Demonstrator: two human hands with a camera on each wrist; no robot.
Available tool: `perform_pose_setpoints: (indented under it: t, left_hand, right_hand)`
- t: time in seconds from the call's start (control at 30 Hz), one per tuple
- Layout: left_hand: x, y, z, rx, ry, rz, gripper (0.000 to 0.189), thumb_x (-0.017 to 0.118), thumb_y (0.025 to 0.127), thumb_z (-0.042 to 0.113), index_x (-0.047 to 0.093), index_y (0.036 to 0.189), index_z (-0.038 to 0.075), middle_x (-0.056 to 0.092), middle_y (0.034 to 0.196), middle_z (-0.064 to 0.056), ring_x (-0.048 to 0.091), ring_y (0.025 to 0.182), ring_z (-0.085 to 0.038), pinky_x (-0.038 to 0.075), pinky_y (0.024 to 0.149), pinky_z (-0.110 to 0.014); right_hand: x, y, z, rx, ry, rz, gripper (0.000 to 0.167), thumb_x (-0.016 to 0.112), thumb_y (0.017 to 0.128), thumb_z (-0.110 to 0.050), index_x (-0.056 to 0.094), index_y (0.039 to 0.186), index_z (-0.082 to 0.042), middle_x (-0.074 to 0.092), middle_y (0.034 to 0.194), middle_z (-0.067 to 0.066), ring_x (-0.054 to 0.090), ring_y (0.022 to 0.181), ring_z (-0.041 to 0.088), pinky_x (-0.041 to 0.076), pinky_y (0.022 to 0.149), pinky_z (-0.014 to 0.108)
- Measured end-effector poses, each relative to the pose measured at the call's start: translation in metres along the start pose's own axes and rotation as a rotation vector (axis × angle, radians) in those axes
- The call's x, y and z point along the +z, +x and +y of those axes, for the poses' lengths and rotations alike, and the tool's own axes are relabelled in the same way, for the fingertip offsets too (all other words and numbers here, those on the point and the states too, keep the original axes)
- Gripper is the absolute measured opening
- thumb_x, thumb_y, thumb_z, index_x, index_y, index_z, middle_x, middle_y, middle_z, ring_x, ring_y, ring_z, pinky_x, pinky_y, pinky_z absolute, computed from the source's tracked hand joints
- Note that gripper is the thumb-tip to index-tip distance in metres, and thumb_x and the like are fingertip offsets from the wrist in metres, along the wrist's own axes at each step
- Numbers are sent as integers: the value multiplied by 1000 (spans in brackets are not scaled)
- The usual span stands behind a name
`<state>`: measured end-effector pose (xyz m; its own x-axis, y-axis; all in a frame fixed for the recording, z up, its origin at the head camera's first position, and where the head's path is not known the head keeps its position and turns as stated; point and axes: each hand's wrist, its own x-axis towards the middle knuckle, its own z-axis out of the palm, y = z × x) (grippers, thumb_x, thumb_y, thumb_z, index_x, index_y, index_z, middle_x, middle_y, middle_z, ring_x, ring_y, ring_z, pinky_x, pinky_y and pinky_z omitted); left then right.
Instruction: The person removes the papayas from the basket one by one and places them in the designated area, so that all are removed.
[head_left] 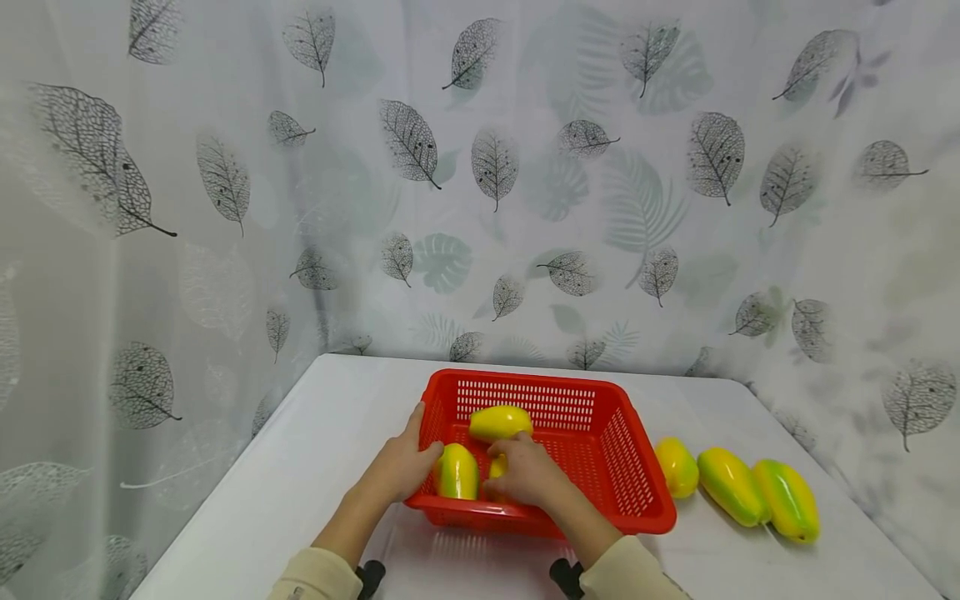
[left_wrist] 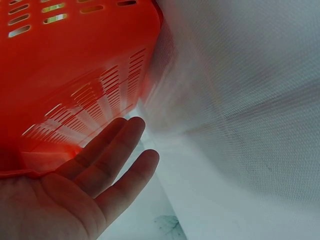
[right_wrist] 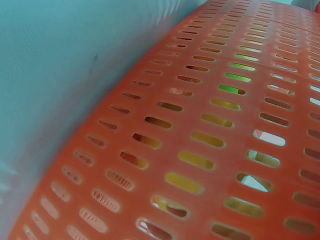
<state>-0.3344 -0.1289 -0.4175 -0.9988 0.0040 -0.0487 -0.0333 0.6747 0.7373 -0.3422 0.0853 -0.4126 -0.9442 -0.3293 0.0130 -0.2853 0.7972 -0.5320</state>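
A red plastic basket [head_left: 517, 521] with slotted walls stands on the table. My left hand [head_left: 393, 467] holds its left rim, thumb over the edge. In the left wrist view, that hand's fingers [left_wrist: 117, 155] stretch along the outside of the slotted wall. Inside the basket, my right hand [head_left: 528, 471] grips a yellow mango [head_left: 497, 468], mostly hidden by the hand and the front rim. Another yellow-green mango [head_left: 457, 472] stands beside the left hand's thumb, and one more mango [head_left: 500, 423] lies behind. Through slots in the right wrist view, a mango [right_wrist: 207, 139] shows yellow and green.
To the basket's right, a short mango [head_left: 677, 468] and two longer yellow-green mangoes, one in the middle [head_left: 733, 486] and one outermost [head_left: 787, 500], lie on the white table [head_left: 322, 433]. A leaf-patterned curtain [head_left: 495, 233] hangs behind the table and along both sides.
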Motion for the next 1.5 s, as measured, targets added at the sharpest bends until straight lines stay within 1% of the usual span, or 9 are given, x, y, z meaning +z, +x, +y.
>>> perform_pose_setpoints:
  t: [0.13,0.27,0.4,0.6,0.73,0.83,1.03,1.5]
  left_hand:
    - [0,0,-1,-4,-2,-2,87,61,95,34,16,167,14,68,99,-15,63,57,-19,60,58,-32]
    - [1,1,-2,-3,-6,-1,86,61,96,34,16,167,14,68,98,-14,63,57,-19,60,58,-32]
    - [1,0,-1,-1,-11,-2,86,61,96,33,16,167,14,68,99,-15,63,57,-20,60,58,-32]
    - [2,0,-1,-5,-5,-3,87,61,95,35,16,167,15,68,99,-15,63,57,-19,60,59,-32]
    - [2,0,-1,-10,-10,-5,87,61,95,35,15,167,16,68,101,-15,63,58,-19,60,59,-32]
    - [2,0,0,-12,-20,-7,88,61,95,35,15,167,16,67,103,-15,63,58,-20,60,59,-32]
    - [2,0,1,-7,-15,-4,87,61,95,35,16,167,16,67,100,-15,63,57,-20,60,58,-32]
    - [1,2,-2,-12,-6,1,86,60,96,35,15,167,16,67,100,-15,63,58,-19,60,58,-32]
  right_hand:
    - [0,0,0,5,-21,1,43,90,72,-20,76,112,-9,57,116,14,53,96,29,53,82,48]
    - [0,-1,1,15,-20,6,42,91,71,-16,75,109,-9,55,119,16,54,93,28,53,81,46]
    - [0,-1,2,21,4,11,41,91,70,-12,75,108,-8,54,120,16,54,93,26,54,83,45]
    - [0,-2,4,17,47,25,43,92,69,-11,75,107,-6,54,118,14,55,93,25,55,86,45]
    - [-1,-3,5,19,72,25,44,92,68,-12,74,108,-7,54,119,14,55,97,26,56,90,48]
    - [-2,-3,6,37,95,21,45,92,69,-12,74,110,-8,54,122,14,55,100,26,56,92,50]
    - [-5,-5,6,46,113,27,46,92,69,-12,74,111,-9,55,124,15,54,102,28,56,91,51]
    - [-15,-7,7,54,135,46,47,91,71,-13,74,115,-11,55,125,13,56,107,28,57,96,54]
